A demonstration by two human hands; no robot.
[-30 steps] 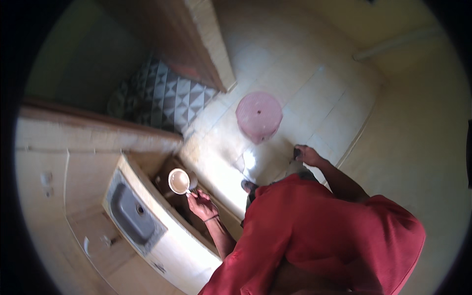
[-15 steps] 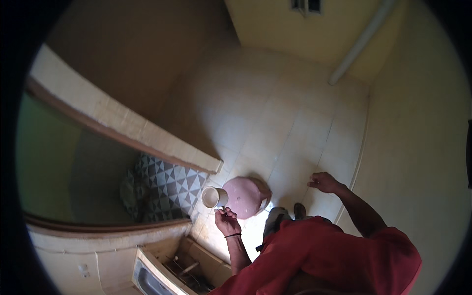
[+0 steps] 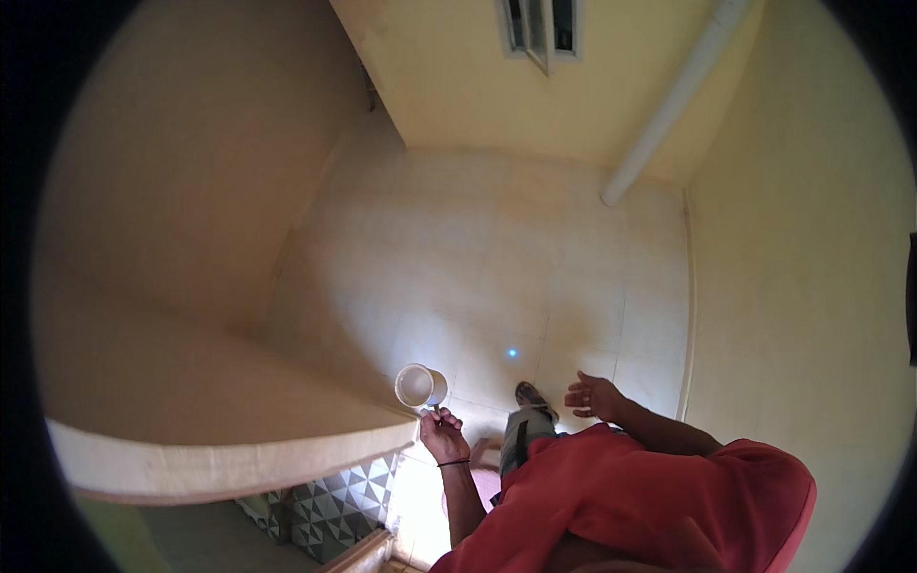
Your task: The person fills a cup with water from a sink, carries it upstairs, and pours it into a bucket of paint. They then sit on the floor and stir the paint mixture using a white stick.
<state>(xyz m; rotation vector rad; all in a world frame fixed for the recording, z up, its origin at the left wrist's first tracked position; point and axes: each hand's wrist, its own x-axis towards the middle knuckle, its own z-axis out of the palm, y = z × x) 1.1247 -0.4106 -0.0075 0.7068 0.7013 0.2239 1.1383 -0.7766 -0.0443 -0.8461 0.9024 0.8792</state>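
Note:
My left hand [image 3: 443, 435] is closed round the handle of a pale mug [image 3: 416, 386] held upright. Its round mouth faces up toward me; what it holds, if anything, I cannot make out. A dark band sits on my left wrist. On the other side of my body, my right hand [image 3: 592, 395] hangs above the floor with its fingers apart and nothing in it. Between and below the hands, a foot in a sandal [image 3: 535, 399] steps on the tiles.
Pale floor tiles [image 3: 458, 258] stretch ahead between yellowish walls. To the left is a wall end [image 3: 258, 466], with grey-and-white patterned tiles [image 3: 339, 501] beyond it. A pink object [image 3: 485, 456] shows partly beside my leg. A grey pipe [image 3: 669, 110] leans at the far right; a small window [image 3: 540, 29] is ahead.
I have stepped forward past the pink object, and the wall end has swung lower in view. The mug stays in my left hand. My right hand's fingers have loosened and spread.

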